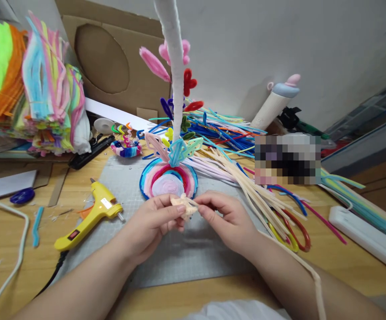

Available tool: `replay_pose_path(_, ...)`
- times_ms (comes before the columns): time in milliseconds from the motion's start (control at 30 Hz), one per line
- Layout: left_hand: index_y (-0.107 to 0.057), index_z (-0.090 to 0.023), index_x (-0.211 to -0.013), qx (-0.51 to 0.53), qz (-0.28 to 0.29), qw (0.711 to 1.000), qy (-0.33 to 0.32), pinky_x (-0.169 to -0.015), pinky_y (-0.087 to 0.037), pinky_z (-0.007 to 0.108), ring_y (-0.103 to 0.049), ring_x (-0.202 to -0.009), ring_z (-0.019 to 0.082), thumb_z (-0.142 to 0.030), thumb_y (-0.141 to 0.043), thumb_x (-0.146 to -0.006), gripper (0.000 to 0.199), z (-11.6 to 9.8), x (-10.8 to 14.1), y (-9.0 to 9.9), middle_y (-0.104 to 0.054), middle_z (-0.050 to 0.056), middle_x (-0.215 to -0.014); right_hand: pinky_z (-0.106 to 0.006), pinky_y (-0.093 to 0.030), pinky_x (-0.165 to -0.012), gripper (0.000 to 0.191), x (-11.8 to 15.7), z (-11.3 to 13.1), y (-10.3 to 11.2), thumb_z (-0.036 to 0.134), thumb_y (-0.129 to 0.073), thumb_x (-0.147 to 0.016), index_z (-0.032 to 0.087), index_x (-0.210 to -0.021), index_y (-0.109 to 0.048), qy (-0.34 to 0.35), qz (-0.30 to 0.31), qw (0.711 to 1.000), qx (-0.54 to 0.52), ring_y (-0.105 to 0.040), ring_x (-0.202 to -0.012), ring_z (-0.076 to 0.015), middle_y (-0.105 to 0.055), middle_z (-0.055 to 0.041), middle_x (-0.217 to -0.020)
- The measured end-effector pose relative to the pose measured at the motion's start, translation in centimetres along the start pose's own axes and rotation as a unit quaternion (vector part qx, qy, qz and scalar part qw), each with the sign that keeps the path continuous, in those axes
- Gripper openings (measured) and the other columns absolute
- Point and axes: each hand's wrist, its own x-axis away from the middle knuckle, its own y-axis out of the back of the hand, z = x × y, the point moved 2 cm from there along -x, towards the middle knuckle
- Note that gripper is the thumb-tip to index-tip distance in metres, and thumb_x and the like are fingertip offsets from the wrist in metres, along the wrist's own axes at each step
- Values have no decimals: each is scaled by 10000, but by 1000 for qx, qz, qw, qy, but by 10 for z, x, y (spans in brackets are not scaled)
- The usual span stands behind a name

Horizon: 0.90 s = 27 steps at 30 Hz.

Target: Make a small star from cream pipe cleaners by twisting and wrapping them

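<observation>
A small peach-coloured shape bent from pipe cleaner point(189, 208) is pinched between the thumb and fingers of my left hand point(161, 215). My right hand point(228, 218) is closed in a pinch at its right edge, on what looks like an end of the same pipe cleaner. Over my right forearm trails a long peach strand point(299, 262); its link to the piece is hidden. Just behind my hands lies a round coiled mat point(144, 180) in blue, pink and lilac rings. Folded pipe-cleaner shapes point(179, 151) stand at its back, beside a white wrapped stem point(178, 75) with coloured petals.
A yellow hot glue gun point(101, 209) lies left on the grey cutting mat point(166, 275). Loose pipe cleaners point(246, 178) spread behind and right. Bundles point(42, 89) stand back left. A white bottle point(273, 104) leans at the wall, and a white power strip point(366, 238) lies right.
</observation>
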Motion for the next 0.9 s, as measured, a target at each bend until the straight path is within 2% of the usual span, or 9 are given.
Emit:
replay_pose_path(167, -597, -137, -699, 24, 2, 1000, -2, -619, -461, 216, -546, -623, 92, -182, -694, -709, 108, -1, 2, -5, -622, 13, -720, -243, -444, -642, 97, 5, 0, -9, 231, -555, -843, 180, -844, -638, -12, -14, 999, -44, -577, -708, -137, -640, -28, -772)
replay_pose_path(300, -566, -140, -691, 16, 4, 1000, 2, -657, -466, 239, -567, -648, 103, -191, -701, -707, 146, -1, 3, -8, -622, -2, -708, -211, -414, -520, 118, 6, -6, -15, 282, -603, -801, 175, -756, -616, -74, -53, 982, -167, -528, -564, -103, -607, 3, -664)
replay_pose_path(433, -574, -149, -740, -56, -33, 997, -51, -666, -429, 216, -561, -674, 99, -209, -728, -683, 175, -2, 1, -7, -633, -13, -711, -190, -353, -449, 146, 4, -9, -17, 298, -641, -762, 167, -710, -607, -123, -55, 965, -225, -440, -473, -71, -544, 34, -576)
replay_pose_path(533, -595, -151, -779, -101, -48, 991, -77, -662, -418, 222, -557, -674, 107, -237, -737, -667, 201, -3, 0, -7, -636, -12, -715, -193, -355, -456, 163, 4, -8, -17, 313, -648, -755, 164, -702, -611, -128, -44, 967, -216, -443, -487, -74, -550, 27, -591)
replay_pose_path(700, -618, -134, -722, -154, -67, 981, -101, -609, -407, 204, -534, -625, 95, -233, -729, -676, 156, -3, 2, -6, -617, -18, -654, -185, -372, -453, 151, 6, -10, -21, 311, -623, -781, 161, -762, -612, -127, -32, 971, -200, -465, -503, -76, -571, 13, -630)
replay_pose_path(800, -625, -131, -720, -135, -92, 981, -106, -623, -424, 195, -548, -640, 94, -222, -729, -680, 143, -3, 3, -5, -639, -3, -672, -198, -416, -507, 116, 8, -11, -20, 279, -598, -806, 164, -802, -613, -107, -51, 983, -138, -525, -565, -94, -609, -4, -685)
replay_pose_path(900, -628, -128, -708, -63, -80, 992, -73, -664, -461, 208, -564, -661, 99, -224, -727, -682, 141, -2, 0, -5, -643, 11, -702, -218, -444, -595, 77, 9, -9, -17, 207, -564, -824, 167, -827, -630, -49, -67, 996, -24, -569, -663, -118, -635, -21, -744)
